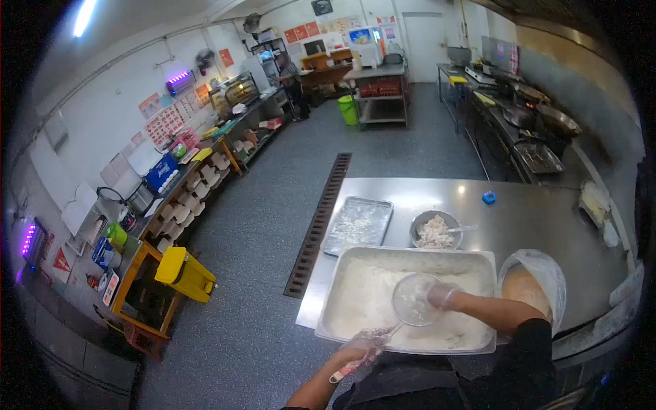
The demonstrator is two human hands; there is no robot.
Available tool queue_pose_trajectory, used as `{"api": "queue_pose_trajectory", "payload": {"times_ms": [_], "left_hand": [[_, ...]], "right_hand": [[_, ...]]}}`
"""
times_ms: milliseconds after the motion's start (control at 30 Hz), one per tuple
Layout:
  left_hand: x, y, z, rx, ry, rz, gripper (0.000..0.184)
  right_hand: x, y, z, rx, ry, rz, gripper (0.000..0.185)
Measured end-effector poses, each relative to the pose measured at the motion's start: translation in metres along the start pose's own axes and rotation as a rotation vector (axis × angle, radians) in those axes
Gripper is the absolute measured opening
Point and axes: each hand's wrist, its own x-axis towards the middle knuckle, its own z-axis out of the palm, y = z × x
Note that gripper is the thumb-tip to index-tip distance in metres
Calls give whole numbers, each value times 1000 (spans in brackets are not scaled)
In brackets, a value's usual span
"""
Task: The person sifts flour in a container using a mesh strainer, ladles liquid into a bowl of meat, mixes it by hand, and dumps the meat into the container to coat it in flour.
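A large rectangular pan [362, 280] of white flour stands at the near edge of the steel table. Above it, my left hand [365, 346], in a clear glove, is closed round the handle of a round mesh strainer [408, 307]. Pale bits lie in the strainer. My right hand [444, 296], also gloved, is at the strainer's right side; its fingers are too blurred to make out. Behind the pan are a metal bowl [437, 231] of pale, coated pieces with a utensil in it and a floured metal tray [358, 226].
A plastic-lined container [533, 280] stands right of the pan. A small blue object [488, 197] lies on the steel table [547, 212]. Stoves with pans [540, 157] line the right wall. A yellow bin [184, 273] is on the floor at left. Another person [292, 85] stands far back.
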Motion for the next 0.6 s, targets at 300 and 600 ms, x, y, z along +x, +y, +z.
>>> {"api": "queue_pose_trajectory", "payload": {"times_ms": [300, 600], "left_hand": [[29, -17, 19, 10, 121, 80, 39], [19, 3, 36, -561, 196, -182, 43]], "right_hand": [[33, 36, -110, 1232, 170, 261, 42], [34, 125, 11, 672, -42, 637, 36]]}}
